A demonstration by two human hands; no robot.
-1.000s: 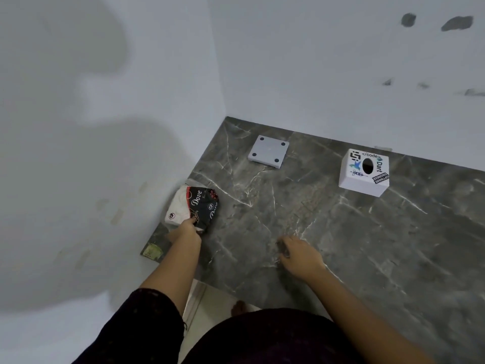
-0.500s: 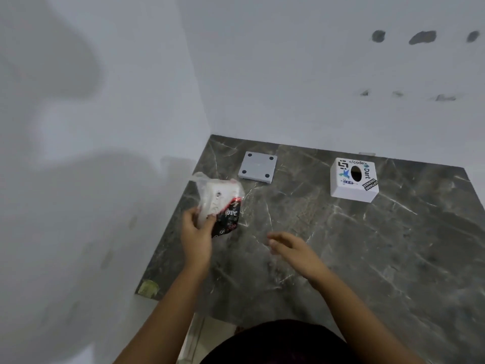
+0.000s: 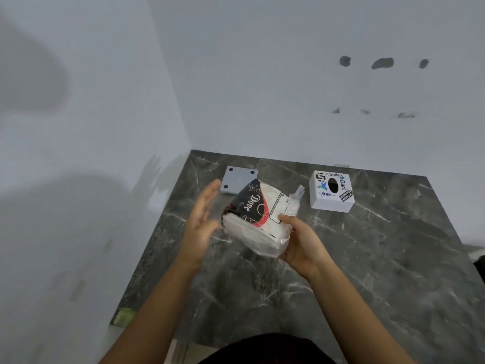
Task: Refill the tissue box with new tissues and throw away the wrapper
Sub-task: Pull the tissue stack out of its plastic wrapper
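A wrapped tissue pack (image 3: 256,219), clear plastic with a black and red printed panel, is held in the air above the dark marble table (image 3: 367,271). My right hand (image 3: 301,243) grips its lower right side, thumb on top. Just left of the pack, my left hand (image 3: 202,219) is flat with fingers extended, blurred, not gripping. The white tissue box (image 3: 331,191), covered in stickers with a dark oval slot on top, stands at the back right of the table. Its grey square base plate (image 3: 237,179) lies upside down at the back left, partly hidden behind the pack.
White walls close the table in on the left and at the back. The table's front edge runs near my body, with a greenish patch (image 3: 124,316) at its front left corner.
The tissue pack rose from the table's left edge in my left hand, moved toward the middle, and is now gripped by my right hand. My left hand has let go and opened.
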